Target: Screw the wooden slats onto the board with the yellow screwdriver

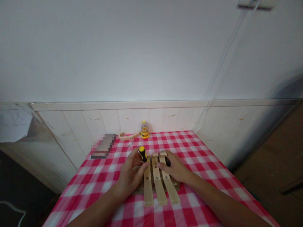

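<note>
Three pale wooden strips (160,192) lie side by side across a brown wooden board (139,189), with screw heads showing in them. My left hand (130,173) is closed round a screwdriver (142,153) with a yellow-topped black handle, which stands nearly upright over the far end of the left strip. Its tip is hidden, and my left thumb lies by that strip. My right hand (174,167) grips the far right part of the strips, thumb over the top and fingers largely hidden behind. A small dark object (168,161) shows beside the right strip, too unclear to name.
A red-and-white checked cloth (201,183) covers the table, which meets a panelled wall. Near the wall stand a yellow screwdriver-bit jar (145,130) and a hooked wooden piece (127,137). A blurred-out flat object (104,146) lies at the left edge.
</note>
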The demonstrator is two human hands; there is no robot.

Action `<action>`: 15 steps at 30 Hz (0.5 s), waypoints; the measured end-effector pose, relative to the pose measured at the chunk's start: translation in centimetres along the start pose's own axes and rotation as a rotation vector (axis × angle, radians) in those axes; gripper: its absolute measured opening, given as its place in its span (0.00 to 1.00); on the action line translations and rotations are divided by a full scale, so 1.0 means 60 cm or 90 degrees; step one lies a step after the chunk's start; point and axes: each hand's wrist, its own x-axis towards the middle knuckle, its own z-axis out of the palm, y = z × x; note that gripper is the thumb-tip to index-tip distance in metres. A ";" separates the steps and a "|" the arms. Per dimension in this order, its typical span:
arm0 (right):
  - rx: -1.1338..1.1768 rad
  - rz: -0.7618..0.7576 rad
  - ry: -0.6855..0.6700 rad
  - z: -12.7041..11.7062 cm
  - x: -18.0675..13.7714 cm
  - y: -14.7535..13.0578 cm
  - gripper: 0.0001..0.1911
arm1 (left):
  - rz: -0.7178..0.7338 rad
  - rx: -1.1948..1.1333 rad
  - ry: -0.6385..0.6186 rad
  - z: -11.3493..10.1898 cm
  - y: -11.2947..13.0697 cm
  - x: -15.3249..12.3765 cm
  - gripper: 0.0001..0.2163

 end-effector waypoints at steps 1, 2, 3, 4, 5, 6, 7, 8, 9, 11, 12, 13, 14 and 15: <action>-0.002 -0.002 -0.001 -0.001 0.000 -0.001 0.10 | -0.006 0.004 0.001 0.000 -0.001 0.001 0.24; -0.003 -0.004 -0.002 -0.001 0.001 -0.001 0.10 | -0.011 0.008 0.003 0.000 -0.002 0.001 0.25; -0.001 -0.005 -0.003 -0.002 0.001 -0.002 0.10 | -0.016 0.010 0.003 0.000 -0.003 0.002 0.25; 0.002 -0.005 -0.004 -0.002 0.002 -0.002 0.10 | -0.019 0.011 0.003 -0.001 -0.004 0.003 0.25; 0.004 -0.005 -0.006 -0.002 0.002 -0.002 0.10 | -0.022 0.012 0.001 -0.001 -0.004 0.004 0.25; 0.007 -0.006 -0.007 -0.002 0.002 -0.002 0.11 | -0.024 0.012 -0.003 -0.002 -0.003 0.005 0.25; 0.009 -0.007 -0.008 -0.001 0.002 -0.002 0.11 | -0.023 0.011 -0.008 -0.003 -0.003 0.006 0.25; 0.011 -0.009 -0.007 -0.001 0.002 -0.002 0.11 | -0.019 0.009 -0.015 -0.003 -0.002 0.007 0.25; 0.012 -0.010 -0.007 -0.001 0.002 -0.002 0.11 | -0.013 0.005 -0.023 -0.004 0.000 0.007 0.24; 0.013 -0.011 -0.005 -0.001 0.002 -0.001 0.12 | -0.001 -0.005 -0.034 -0.005 0.003 0.008 0.24; 0.012 -0.010 -0.004 -0.001 0.002 -0.001 0.12 | 0.003 -0.010 -0.042 -0.005 0.004 0.009 0.25; 0.009 -0.009 -0.005 -0.001 0.001 -0.001 0.12 | 0.005 -0.015 -0.052 -0.006 0.005 0.009 0.25; 0.005 -0.008 -0.005 -0.001 0.001 -0.001 0.11 | 0.007 -0.020 -0.064 -0.006 0.006 0.009 0.26; 0.001 -0.006 -0.006 -0.001 0.001 -0.001 0.11 | 0.011 -0.025 -0.077 -0.007 0.006 0.009 0.26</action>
